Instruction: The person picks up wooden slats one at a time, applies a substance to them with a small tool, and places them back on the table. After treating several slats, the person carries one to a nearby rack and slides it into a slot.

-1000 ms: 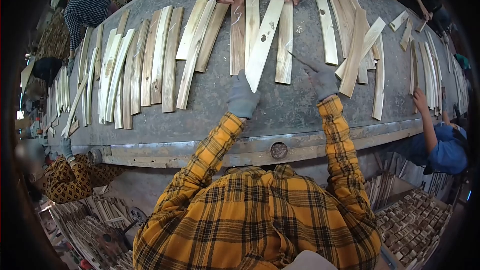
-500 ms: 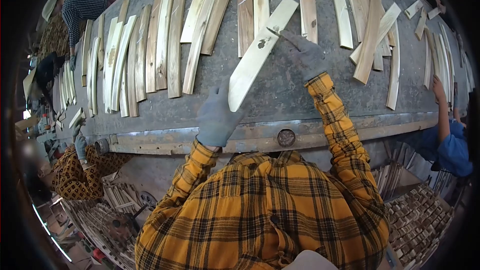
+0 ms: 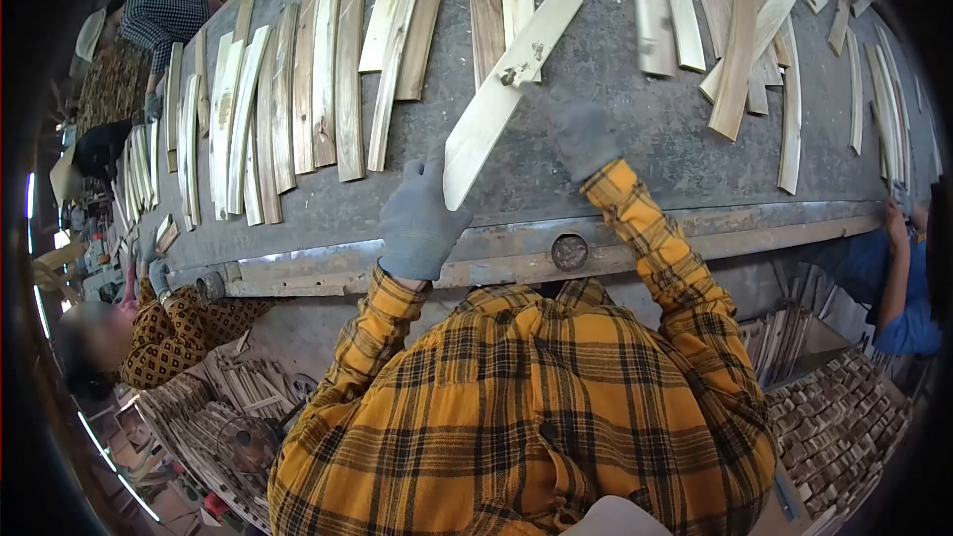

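My left hand (image 3: 421,222), in a grey glove, grips the lower left end of a pale wooden slat (image 3: 501,89), which slants up to the right over the metal table. Dark knots mark the slat near its middle. My right hand (image 3: 581,134), also gloved in grey, is blurred beside the slat's right edge. Its fingers are smeared by motion, and whatever it may hold cannot be made out. Behind the slat lie a brown slat with a chalk mark (image 3: 483,0) and a pale one.
The metal table (image 3: 397,201) bears rows of slats on the left, and crossed slats (image 3: 737,60) on the right. Its front edge (image 3: 476,263) has a round hole. Other people work at the left and right ends. Stacked wood (image 3: 844,427) stands below at the right.
The slat in my left hand has shifted slightly left and up. My right hand has moved left and down, and the dark thin tool it held no longer shows clearly. A slat behind has shifted right.
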Demonstrator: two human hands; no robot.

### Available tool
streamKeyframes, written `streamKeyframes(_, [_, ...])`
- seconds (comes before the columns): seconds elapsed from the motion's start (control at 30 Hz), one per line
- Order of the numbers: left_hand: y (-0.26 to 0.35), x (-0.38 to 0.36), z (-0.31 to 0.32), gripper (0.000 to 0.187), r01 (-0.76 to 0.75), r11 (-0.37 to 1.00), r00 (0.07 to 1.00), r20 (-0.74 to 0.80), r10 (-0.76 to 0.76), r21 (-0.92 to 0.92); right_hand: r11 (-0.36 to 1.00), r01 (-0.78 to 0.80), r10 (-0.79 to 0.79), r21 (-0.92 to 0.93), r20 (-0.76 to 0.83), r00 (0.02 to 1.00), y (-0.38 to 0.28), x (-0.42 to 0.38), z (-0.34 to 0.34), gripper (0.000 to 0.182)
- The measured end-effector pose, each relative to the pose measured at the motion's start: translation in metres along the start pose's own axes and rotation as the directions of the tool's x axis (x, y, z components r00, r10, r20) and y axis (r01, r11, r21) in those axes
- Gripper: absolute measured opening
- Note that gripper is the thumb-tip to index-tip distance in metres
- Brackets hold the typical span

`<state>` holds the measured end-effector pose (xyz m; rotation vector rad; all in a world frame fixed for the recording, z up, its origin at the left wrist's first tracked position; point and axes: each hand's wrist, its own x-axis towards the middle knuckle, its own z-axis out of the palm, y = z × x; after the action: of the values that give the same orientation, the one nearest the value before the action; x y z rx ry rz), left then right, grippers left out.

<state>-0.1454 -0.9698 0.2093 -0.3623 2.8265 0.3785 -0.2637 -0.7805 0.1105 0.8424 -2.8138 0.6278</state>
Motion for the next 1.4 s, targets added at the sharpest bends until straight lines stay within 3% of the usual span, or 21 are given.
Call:
streamKeyframes(0.07, [-0.002, -0.001, -0.002, 0.083, -0.003, 1.000, 1.000, 0.002, 0.003, 0.010, 0.997, 0.070, -0.068, 0.032, -0.065, 0.996, -0.008, -0.005, 0.001, 0.046])
streamKeyframes(0.17, [-0.001, -0.004, -0.007, 0.083, -0.015, 1.000, 1.000, 0.015, 0.015, 0.027, 0.992, -0.107, 0.109, 0.072, -0.034, 0.993, 0.004, 0.009, -0.006, 0.043])
streamKeyframes(0.27, [-0.003, -0.002, -0.009, 0.083, -0.026, 0.999, 1.000, 0.000, 0.026, 0.034, 0.997, -0.057, 0.059, -0.042, 0.061, 0.996, -0.005, 0.010, -0.009, 0.041])
streamKeyframes(0.37, [-0.005, -0.003, -0.010, 0.082, -0.020, 0.998, 1.000, 0.003, 0.020, 0.055, 0.955, 0.202, -0.147, 0.218, -0.246, 0.958, -0.007, -0.005, 0.015, 0.040])
streamKeyframes(0.47, [-0.001, -0.004, -0.013, 0.082, -0.022, 0.998, 1.000, 0.016, 0.021, 0.062, 0.955, -0.142, 0.167, 0.260, -0.079, 0.983, 0.025, 0.002, 0.026, 0.040])
streamKeyframes(0.57, [-0.008, -0.002, -0.012, 0.081, -0.035, 0.998, 0.999, -0.003, 0.036, 0.049, 0.987, -0.019, 0.020, -0.161, 0.005, 1.000, -0.001, -0.007, 0.015, 0.038])
streamKeyframes(0.67, [-0.010, -0.003, -0.013, 0.080, -0.061, 0.997, 0.998, 0.009, 0.061, 0.049, 0.981, 0.135, -0.104, 0.139, -0.211, 0.972, -0.007, -0.008, 0.005, 0.035])
streamKeyframes(0.73, [-0.007, -0.005, -0.019, 0.080, -0.085, 0.994, 0.996, 0.040, 0.082, 0.067, 0.919, -0.069, 0.150, 0.389, -0.180, 0.972, 0.002, 0.002, -0.002, 0.037])
streamKeyframes(0.83, [-0.005, -0.005, -0.018, 0.079, -0.110, 0.991, 0.993, 0.054, 0.106, 0.081, 0.950, -0.122, 0.167, 0.289, -0.137, 0.976, -0.008, -0.005, 0.000, 0.035])
streamKeyframes(0.9, [-0.009, -0.002, -0.014, 0.078, -0.123, 0.991, 0.992, 0.032, 0.121, 0.053, 0.987, -0.058, 0.077, 0.149, -0.124, 0.989, -0.025, -0.024, -0.001, 0.037])
streamKeyframes(0.97, [-0.010, -0.004, -0.011, 0.078, -0.134, 0.990, 0.991, 0.017, 0.134, 0.031, 0.973, -0.193, 0.206, 0.123, -0.109, 0.972, -0.016, -0.020, -0.007, 0.037])
streamKeyframes(1.07, [-0.007, -0.005, -0.015, 0.077, -0.142, 0.990, 0.990, 0.007, 0.142, 0.026, 0.865, -0.347, 0.402, 0.363, -0.086, 0.912, 0.026, -0.011, 0.007, 0.036])
streamKeyframes(1.13, [-0.005, -0.005, -0.017, 0.077, -0.127, 0.991, 0.992, 0.031, 0.126, 0.041, 0.888, -0.200, 0.318, 0.414, -0.240, 0.917, 0.032, -0.014, 0.023, 0.037])
streamKeyframes(1.17, [-0.004, -0.005, -0.016, 0.077, -0.131, 0.991, 0.991, 0.033, 0.129, 0.032, 0.950, -0.022, 0.149, 0.311, -0.392, 0.908, 0.028, -0.018, 0.035, 0.038])
streamKeyframes(1.23, [-0.006, -0.004, -0.015, 0.077, -0.134, 0.991, 0.990, 0.036, 0.133, 0.016, 0.985, 0.092, -0.018, 0.145, -0.448, 0.894, 0.015, -0.020, 0.024, 0.039])
streamKeyframes(1.3, [-0.009, -0.003, -0.013, 0.078, -0.147, 0.989, 0.989, 0.025, 0.146, 0.012, 0.998, -0.009, 0.026, 0.057, -0.305, 0.952, 0.013, -0.022, 0.000, 0.038])
streamKeyframes(1.37, [-0.010, -0.005, -0.010, 0.078, -0.155, 0.988, 0.988, 0.023, 0.155, 0.011, 0.859, -0.284, 0.362, 0.426, -0.113, 0.925, 0.039, -0.018, 0.001, 0.040])
streamKeyframes(1.4, [-0.011, -0.004, -0.009, 0.078, -0.161, 0.987, 0.987, 0.025, 0.160, 0.015, 0.797, -0.279, 0.374, 0.536, -0.074, 0.925, 0.040, -0.018, 0.004, 0.038])
